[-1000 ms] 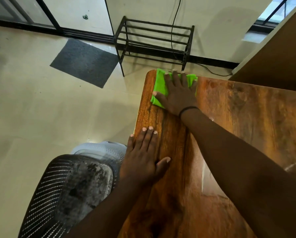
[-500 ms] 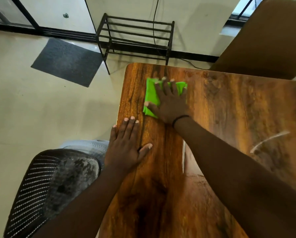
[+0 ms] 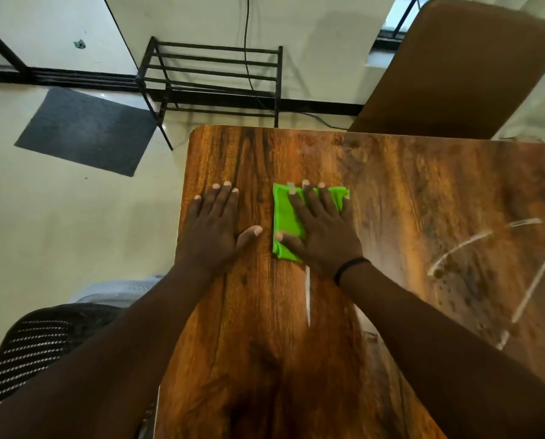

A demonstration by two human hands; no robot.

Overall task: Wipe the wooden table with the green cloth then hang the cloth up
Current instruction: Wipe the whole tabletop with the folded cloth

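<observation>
Green cloth (image 3: 285, 217) was pressed flat on wooden table (image 3: 407, 191) under right hand (image 3: 320, 231), fingers straight, nothing clenched. Cloth's long axis ran away from body. Left hand (image 3: 214, 229) was laid flat just beside cloth, near table's left edge. Unwiped surface was judged mostly right of cloth.

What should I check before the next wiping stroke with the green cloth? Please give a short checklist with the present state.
1. Right hand flat on green cloth: ok.
2. Cloth lies flat on wooden table: ok.
3. Left hand braces on the bare table, apart from the cloth: ok.
4. Table to the right free of objects: ok; only pale streaks show.
5. Cloth clean underneath: cannot tell.
</observation>
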